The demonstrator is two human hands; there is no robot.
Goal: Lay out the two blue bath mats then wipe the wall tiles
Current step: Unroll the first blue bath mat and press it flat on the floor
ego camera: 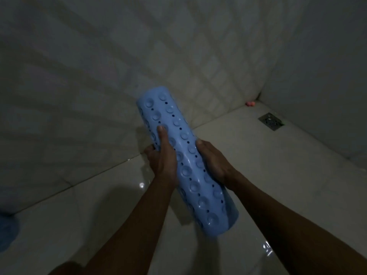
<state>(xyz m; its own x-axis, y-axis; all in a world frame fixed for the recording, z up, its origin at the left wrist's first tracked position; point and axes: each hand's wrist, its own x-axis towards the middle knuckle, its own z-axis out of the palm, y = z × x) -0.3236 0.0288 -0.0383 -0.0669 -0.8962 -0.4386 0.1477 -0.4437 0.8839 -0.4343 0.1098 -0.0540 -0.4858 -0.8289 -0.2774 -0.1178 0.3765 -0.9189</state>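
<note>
Beyond your grip, the wall tiles [123,56] rise untouched; below it lies the glossy floor [278,165], with a drain [271,121] well apart to the right. You hold the rolled blue bath mat [184,155] in the air, suction cups outward, tilted away from you. Your left hand [162,155] clasps its left flank, thumb laid along the roll; your right hand [213,160] clasps the right flank. The step in hand is judged to be mat layout. Next, lower the roll, then unroll it cups-down.
</note>
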